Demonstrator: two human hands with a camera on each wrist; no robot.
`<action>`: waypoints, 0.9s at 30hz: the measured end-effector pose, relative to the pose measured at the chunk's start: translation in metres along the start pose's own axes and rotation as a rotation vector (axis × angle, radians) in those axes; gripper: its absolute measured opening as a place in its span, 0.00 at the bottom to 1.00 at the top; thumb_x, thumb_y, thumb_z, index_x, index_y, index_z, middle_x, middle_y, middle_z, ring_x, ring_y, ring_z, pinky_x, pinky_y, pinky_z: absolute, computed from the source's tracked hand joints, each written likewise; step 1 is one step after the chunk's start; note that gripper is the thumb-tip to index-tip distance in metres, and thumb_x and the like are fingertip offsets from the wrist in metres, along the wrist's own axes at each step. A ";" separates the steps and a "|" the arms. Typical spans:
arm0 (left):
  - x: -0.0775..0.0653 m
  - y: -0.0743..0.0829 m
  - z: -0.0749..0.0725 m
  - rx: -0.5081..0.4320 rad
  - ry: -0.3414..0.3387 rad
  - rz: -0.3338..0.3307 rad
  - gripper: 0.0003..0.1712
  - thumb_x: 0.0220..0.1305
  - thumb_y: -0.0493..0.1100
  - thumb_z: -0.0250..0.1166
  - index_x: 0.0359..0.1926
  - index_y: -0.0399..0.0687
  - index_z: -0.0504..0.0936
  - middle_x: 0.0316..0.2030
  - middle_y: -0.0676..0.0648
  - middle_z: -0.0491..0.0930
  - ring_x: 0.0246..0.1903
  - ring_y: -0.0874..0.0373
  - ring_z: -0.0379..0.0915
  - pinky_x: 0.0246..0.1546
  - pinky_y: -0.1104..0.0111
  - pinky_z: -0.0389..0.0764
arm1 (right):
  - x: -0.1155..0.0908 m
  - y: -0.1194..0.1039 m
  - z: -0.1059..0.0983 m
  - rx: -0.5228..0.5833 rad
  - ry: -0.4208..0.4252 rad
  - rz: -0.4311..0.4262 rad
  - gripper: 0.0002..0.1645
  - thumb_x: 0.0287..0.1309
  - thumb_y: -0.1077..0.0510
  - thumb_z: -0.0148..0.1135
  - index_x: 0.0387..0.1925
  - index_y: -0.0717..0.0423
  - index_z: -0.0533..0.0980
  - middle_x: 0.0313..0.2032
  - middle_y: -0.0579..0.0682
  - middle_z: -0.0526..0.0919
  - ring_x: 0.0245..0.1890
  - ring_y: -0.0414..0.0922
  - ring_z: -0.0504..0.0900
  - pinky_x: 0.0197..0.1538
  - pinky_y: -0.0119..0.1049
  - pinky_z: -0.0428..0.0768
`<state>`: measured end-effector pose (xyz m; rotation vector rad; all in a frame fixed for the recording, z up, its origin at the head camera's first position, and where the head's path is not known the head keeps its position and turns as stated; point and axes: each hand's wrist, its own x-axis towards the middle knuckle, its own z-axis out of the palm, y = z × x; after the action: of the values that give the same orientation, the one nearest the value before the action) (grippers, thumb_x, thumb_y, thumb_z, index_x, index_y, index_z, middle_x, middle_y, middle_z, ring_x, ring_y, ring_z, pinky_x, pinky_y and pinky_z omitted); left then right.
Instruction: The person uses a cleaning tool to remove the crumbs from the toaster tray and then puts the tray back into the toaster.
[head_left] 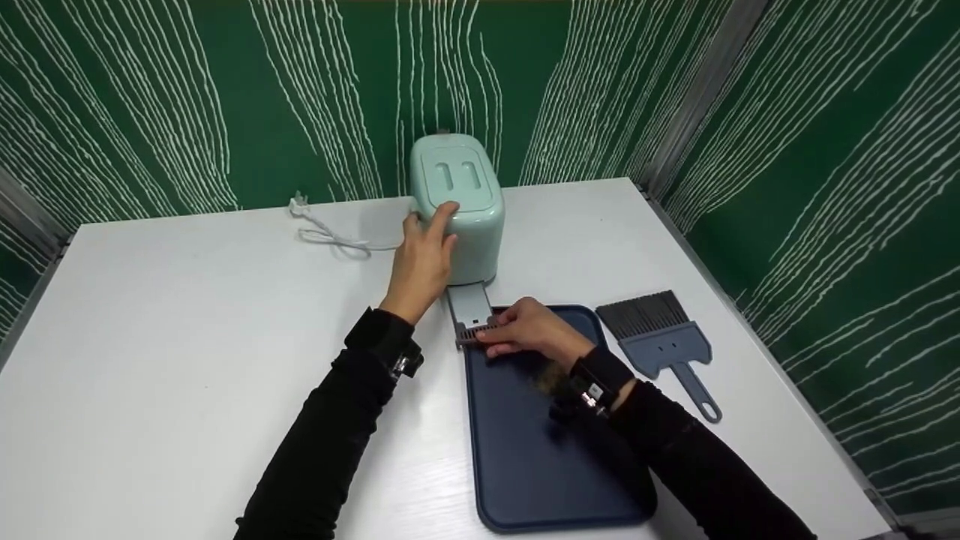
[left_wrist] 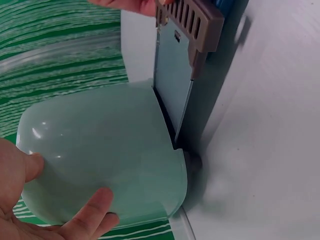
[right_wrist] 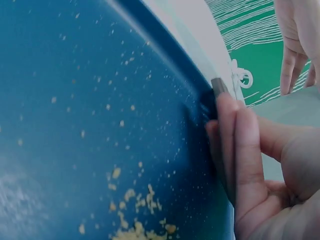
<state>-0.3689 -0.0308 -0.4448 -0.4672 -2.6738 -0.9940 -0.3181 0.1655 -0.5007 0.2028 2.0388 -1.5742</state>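
Note:
A mint-green toaster (head_left: 480,236) stands near the back wall, its crumb tray (head_left: 469,304) partly slid out of the bottom of its front. My left hand (head_left: 421,266) rests on the toaster's near left corner, fingers spread over its top edge and front. In the left wrist view, fingertips (left_wrist: 95,207) touch the glossy shell. My right hand (head_left: 536,330) pinches the grey slotted handle (left_wrist: 192,22) of the crumb tray between thumb and fingers. This handle end overlaps the far left corner of a dark blue tray (head_left: 540,450). Crumbs (right_wrist: 140,215) lie scattered on the blue tray.
A grey-blue brush (head_left: 664,345) with dark bristles lies to the right of the blue tray. The toaster's white cord and plug (head_left: 322,229) lie on the white table (head_left: 187,375) to the left. Green walls with white streaks (head_left: 300,90) stand behind and at the sides.

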 end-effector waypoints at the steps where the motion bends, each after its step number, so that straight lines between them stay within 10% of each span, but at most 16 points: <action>1: 0.000 0.000 0.000 0.001 0.004 0.003 0.25 0.77 0.46 0.54 0.71 0.64 0.63 0.66 0.23 0.60 0.51 0.31 0.78 0.48 0.45 0.82 | 0.000 0.000 0.000 -0.042 0.004 -0.003 0.14 0.53 0.57 0.77 0.31 0.62 0.79 0.28 0.54 0.88 0.24 0.41 0.88 0.30 0.27 0.84; 27: -0.001 -0.003 0.001 0.010 0.036 0.038 0.26 0.76 0.44 0.55 0.71 0.63 0.64 0.64 0.23 0.62 0.44 0.32 0.80 0.42 0.45 0.83 | 0.011 -0.011 0.007 -0.645 0.208 -0.159 0.31 0.60 0.35 0.66 0.14 0.53 0.75 0.11 0.48 0.80 0.12 0.42 0.81 0.21 0.34 0.80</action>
<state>-0.3692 -0.0322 -0.4481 -0.4917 -2.6272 -0.9682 -0.3293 0.1532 -0.4979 -0.0447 2.6641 -0.9274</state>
